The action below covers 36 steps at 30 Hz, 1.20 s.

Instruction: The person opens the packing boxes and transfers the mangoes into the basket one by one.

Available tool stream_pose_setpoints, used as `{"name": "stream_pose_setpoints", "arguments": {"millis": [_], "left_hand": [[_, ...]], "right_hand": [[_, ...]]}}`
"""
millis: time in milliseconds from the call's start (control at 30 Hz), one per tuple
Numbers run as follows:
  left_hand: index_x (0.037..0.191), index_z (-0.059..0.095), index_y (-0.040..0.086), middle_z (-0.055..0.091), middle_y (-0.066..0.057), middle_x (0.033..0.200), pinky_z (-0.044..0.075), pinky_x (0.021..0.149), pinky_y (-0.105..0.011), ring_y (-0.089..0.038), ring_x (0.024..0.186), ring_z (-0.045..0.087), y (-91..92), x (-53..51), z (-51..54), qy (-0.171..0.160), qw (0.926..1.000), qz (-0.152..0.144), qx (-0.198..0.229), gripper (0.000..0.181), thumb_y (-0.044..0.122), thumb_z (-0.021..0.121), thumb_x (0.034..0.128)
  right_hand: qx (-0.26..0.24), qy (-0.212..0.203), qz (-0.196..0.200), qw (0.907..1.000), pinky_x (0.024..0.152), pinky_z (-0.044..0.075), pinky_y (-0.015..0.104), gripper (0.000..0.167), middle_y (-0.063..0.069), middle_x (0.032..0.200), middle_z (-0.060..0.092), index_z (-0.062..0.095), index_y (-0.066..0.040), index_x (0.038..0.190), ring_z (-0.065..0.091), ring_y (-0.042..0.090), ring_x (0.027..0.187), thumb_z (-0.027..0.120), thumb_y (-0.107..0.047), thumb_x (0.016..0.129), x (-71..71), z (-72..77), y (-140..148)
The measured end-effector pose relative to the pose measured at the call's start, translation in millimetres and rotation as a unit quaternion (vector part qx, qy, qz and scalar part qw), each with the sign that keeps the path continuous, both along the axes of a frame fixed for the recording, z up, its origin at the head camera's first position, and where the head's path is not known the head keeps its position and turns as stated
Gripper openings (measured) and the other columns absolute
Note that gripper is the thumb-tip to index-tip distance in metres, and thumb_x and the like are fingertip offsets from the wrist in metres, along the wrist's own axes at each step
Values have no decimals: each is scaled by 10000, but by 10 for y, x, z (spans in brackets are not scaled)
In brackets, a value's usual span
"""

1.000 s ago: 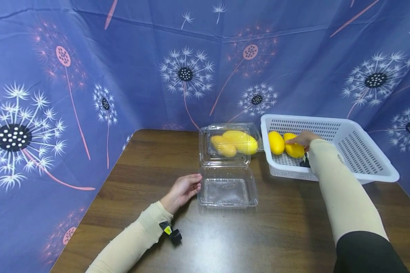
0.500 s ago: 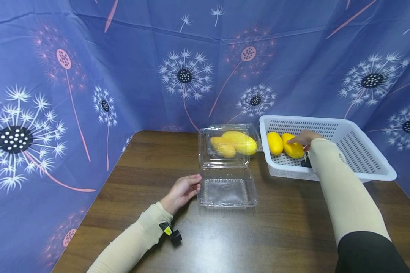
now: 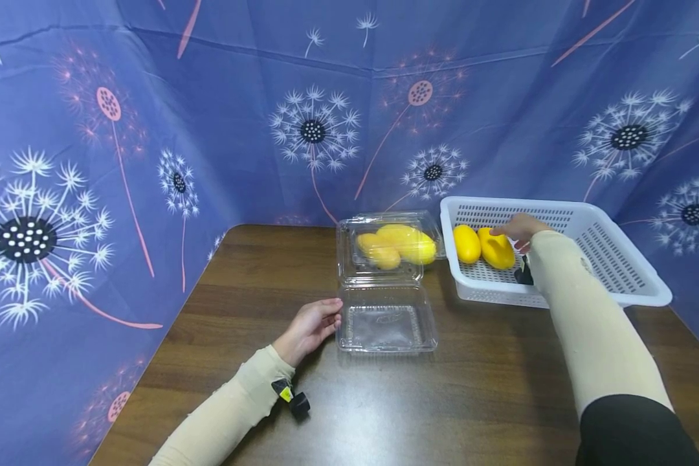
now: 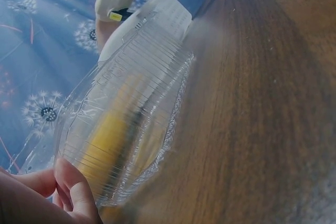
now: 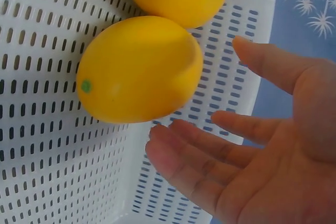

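My left hand (image 3: 310, 329) pinches the left rim of an open clear plastic clamshell box (image 3: 384, 323) between thumb and fingers, as the left wrist view also shows. My right hand (image 3: 523, 232) is inside a white slotted basket (image 3: 641, 294), fingers spread and relaxed. In the right wrist view its fingertips lie beside a yellow mango (image 5: 139, 69) with a green stem spot, apparently just clear of it. A second mango (image 3: 466, 244) lies against the first, near the basket's left wall.
Behind the open box's raised lid (image 3: 349, 255), several yellow mangoes (image 3: 404, 244) show through clear plastic, in what looks like another box next to the basket. A patterned blue cloth (image 3: 239, 129) hangs behind the brown wooden table (image 3: 256, 259).
My right hand has let go of the mango and drawn slightly up and away from it. The mango stays in the basket. My left hand keeps its grip on the box.
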<state>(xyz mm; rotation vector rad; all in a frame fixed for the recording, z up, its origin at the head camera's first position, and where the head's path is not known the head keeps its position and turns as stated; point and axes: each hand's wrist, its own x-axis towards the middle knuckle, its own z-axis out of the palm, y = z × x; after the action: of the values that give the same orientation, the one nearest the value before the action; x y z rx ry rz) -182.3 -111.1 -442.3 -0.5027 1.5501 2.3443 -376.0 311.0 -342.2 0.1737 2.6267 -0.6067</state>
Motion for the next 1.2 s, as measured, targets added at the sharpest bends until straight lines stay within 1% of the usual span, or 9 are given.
{"name": "stream_pose_setpoints", "arguments": {"millis": [133, 267, 367, 500, 700, 767, 867, 1033, 1200], "left_hand": [[1121, 554, -33, 569, 17, 746, 492, 591, -132, -55, 650, 522, 2, 3, 1, -27, 10000, 16, -2, 183, -8, 548, 939], [1165, 537, -65, 570, 15, 749, 493, 593, -132, -55, 648, 522, 9, 4, 1, -3, 10000, 28, -20, 234, -8, 551, 938], [1176, 530, -76, 571, 16, 754, 494, 599, -133, -54, 650, 521, 13, 1, -5, 22, 10000, 18, -33, 250, -8, 554, 937], [1159, 538, -65, 575, 16, 756, 495, 603, -134, -54, 652, 524, 11, -1, -8, 45, 10000, -5, -33, 233, -9, 558, 934], [1178, 532, -72, 581, 15, 760, 499, 607, -135, -55, 657, 528, 11, -1, -6, 61, 10000, -29, -27, 256, -5, 562, 932], [1182, 530, -73, 583, 15, 758, 500, 605, -135, -54, 655, 530, 12, 0, -9, 49, 10000, -27, -24, 262, -4, 563, 932], [1158, 536, -60, 585, 24, 760, 499, 601, -134, -51, 647, 530, 15, -1, -13, 50, 10000, -21, -23, 231, -4, 561, 935], [1114, 544, -42, 583, 31, 760, 497, 600, -132, -50, 643, 527, 20, 1, -11, 83, 10000, -7, -22, 179, -6, 552, 938], [1116, 545, -46, 583, 28, 758, 500, 603, -133, -49, 646, 527, 24, 2, -6, 101, 9999, -6, -37, 183, -7, 552, 937]], "right_hand": [[-276, -75, 24, 9996, 931, 535, 491, 813, 385, 1395, 317, 208, 174, 1418, 474, 487, 1167, 528, -409, 950, 18, 53, -2], [-477, -23, 53, 9988, 983, 500, 519, 853, 396, 1443, 251, 133, 173, 1450, 415, 518, 1253, 523, -407, 961, 20, 89, -11], [-547, 18, 136, 9984, 999, 487, 535, 849, 400, 1455, 229, 104, 171, 1458, 389, 530, 1286, 507, -396, 972, 25, 126, -35], [-486, 137, 205, 9985, 994, 491, 544, 827, 396, 1442, 255, 136, 169, 1452, 405, 522, 1268, 505, -397, 975, 30, 176, -79], [-529, 293, 114, 9981, 968, 505, 537, 810, 382, 1435, 287, 142, 142, 1470, 427, 497, 1235, 516, -386, 983, 21, 216, -146], [-550, 304, 167, 9979, 946, 519, 532, 802, 382, 1426, 298, 147, 137, 1473, 433, 498, 1228, 510, -386, 986, 33, 237, -178], [-547, 318, 344, 9974, 919, 539, 522, 775, 376, 1420, 309, 171, 128, 1473, 440, 502, 1238, 495, -389, 994, 71, 305, -252], [-545, 530, 552, 9956, 943, 523, 540, 744, 362, 1400, 357, 223, 95, 1471, 456, 500, 1243, 515, -389, 986, 133, 451, -416], [-528, 722, 687, 9936, 956, 514, 549, 731, 354, 1388, 385, 261, 73, 1464, 482, 487, 1221, 537, -397, 978, 174, 536, -549]]}}
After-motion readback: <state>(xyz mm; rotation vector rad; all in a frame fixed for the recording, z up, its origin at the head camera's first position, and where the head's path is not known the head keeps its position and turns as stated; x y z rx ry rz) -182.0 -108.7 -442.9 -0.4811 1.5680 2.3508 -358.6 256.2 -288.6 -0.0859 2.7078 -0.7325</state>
